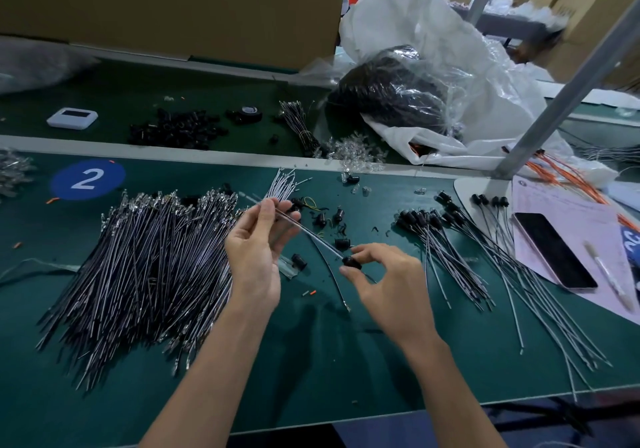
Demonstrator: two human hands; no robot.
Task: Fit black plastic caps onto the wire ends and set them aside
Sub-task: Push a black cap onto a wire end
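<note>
Head view: the left hand (pixel 256 239) pinches a slim bunch of thin grey wires (pixel 282 184) between thumb and fingers, their pale tips fanning up past it. 1 wire (pixel 311 232) runs down to the right hand (pixel 388 284), whose thumb and forefinger pinch a small, rounded black plastic cap (pixel 351 263) at its end, just above the matte green surface (pixel 311 361). A broad heap of glossy uncapped wires (pixel 145 274) lies left; capped wires (pixel 450 243) fan out right. Loose caps (pixel 323 219) scatter beyond the hands. A round blue sticker (pixel 86 179) reads 2.
</note>
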